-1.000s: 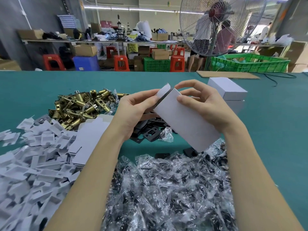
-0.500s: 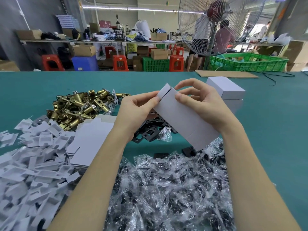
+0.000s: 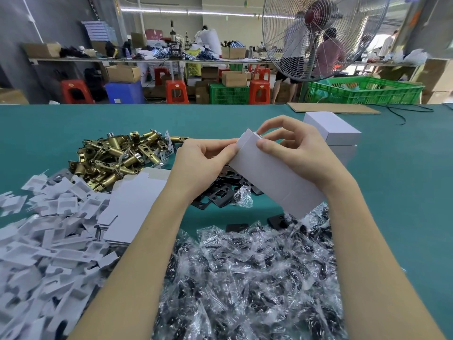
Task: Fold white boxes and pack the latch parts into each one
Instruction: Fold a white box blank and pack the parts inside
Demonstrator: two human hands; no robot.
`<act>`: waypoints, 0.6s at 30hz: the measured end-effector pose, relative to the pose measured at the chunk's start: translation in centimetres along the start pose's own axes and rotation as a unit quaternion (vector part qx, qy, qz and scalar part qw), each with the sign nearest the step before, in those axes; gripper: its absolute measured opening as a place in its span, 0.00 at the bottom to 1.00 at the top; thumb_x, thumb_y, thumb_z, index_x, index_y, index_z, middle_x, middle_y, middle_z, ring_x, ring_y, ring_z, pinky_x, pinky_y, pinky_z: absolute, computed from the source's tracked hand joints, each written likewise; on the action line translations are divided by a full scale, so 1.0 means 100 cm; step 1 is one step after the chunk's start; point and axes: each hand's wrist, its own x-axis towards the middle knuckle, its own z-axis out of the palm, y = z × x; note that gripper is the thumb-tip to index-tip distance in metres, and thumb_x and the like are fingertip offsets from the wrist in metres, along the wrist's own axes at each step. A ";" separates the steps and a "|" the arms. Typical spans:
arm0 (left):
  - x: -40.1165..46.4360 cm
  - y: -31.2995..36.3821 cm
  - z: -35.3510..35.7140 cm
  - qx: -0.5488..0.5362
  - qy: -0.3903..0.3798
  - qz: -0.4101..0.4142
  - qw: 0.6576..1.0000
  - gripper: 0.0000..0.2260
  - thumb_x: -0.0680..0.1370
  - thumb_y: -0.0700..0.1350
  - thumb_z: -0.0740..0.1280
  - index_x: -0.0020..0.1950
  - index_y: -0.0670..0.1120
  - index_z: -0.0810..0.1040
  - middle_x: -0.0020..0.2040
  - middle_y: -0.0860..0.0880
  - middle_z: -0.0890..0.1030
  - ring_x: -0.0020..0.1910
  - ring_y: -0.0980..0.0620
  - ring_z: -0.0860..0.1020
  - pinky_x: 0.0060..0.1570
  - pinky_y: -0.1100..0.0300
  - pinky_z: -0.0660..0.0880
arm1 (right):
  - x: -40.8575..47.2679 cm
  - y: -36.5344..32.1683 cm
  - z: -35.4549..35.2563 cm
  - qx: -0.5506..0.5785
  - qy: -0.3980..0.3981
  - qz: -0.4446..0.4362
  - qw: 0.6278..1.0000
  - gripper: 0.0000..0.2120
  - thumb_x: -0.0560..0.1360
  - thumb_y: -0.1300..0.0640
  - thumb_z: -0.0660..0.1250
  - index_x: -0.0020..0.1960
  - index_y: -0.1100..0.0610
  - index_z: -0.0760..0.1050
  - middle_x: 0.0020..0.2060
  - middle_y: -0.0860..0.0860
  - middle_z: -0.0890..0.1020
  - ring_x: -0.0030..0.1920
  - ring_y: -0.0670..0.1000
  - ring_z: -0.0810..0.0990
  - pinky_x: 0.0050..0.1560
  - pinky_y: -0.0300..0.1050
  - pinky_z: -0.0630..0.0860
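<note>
Teal table [image 3: 404, 192] carries heaps of bagged parts [image 3: 245, 278], brass latches [image 3: 115, 155] and flat blanks [image 3: 132, 207]. Above them the white box [image 3: 274, 177] is pinched by both the left hand [image 3: 203, 165] and right hand [image 3: 299, 148] at its far end. Its small end flap [image 3: 245, 139] could crease or spring out if pushed askew.

Matt white card box [image 3: 277, 177], shiny brass latches [image 3: 115, 155], crinkly glossy plastic bags [image 3: 245, 278], matt green bench [image 3: 404, 192].
</note>
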 end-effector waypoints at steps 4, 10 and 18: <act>-0.001 0.000 0.002 0.035 -0.006 0.041 0.999 0.10 0.81 0.42 0.70 0.61 0.51 0.85 0.52 0.56 0.87 0.53 0.58 0.85 0.59 0.52 0.81 | 0.001 0.000 0.002 0.004 0.009 0.000 1.000 0.04 0.78 0.47 0.73 0.52 0.41 0.79 0.46 0.44 0.86 0.35 0.45 0.77 0.36 0.37 0.75; -0.003 0.001 0.012 0.071 0.013 0.111 0.991 0.15 0.79 0.38 0.69 0.65 0.49 0.82 0.58 0.57 0.84 0.59 0.65 0.80 0.59 0.67 0.76 | 0.001 0.004 0.000 0.031 0.014 0.022 0.999 0.07 0.81 0.49 0.70 0.57 0.37 0.78 0.47 0.44 0.86 0.47 0.47 0.82 0.49 0.43 0.76; -0.001 -0.002 0.010 0.008 0.021 0.102 0.995 0.16 0.76 0.42 0.74 0.63 0.49 0.82 0.58 0.54 0.85 0.60 0.57 0.82 0.63 0.51 0.79 | 0.000 0.001 0.001 0.056 -0.002 0.026 0.998 0.13 0.82 0.48 0.68 0.63 0.35 0.79 0.47 0.43 0.84 0.51 0.45 0.81 0.56 0.45 0.76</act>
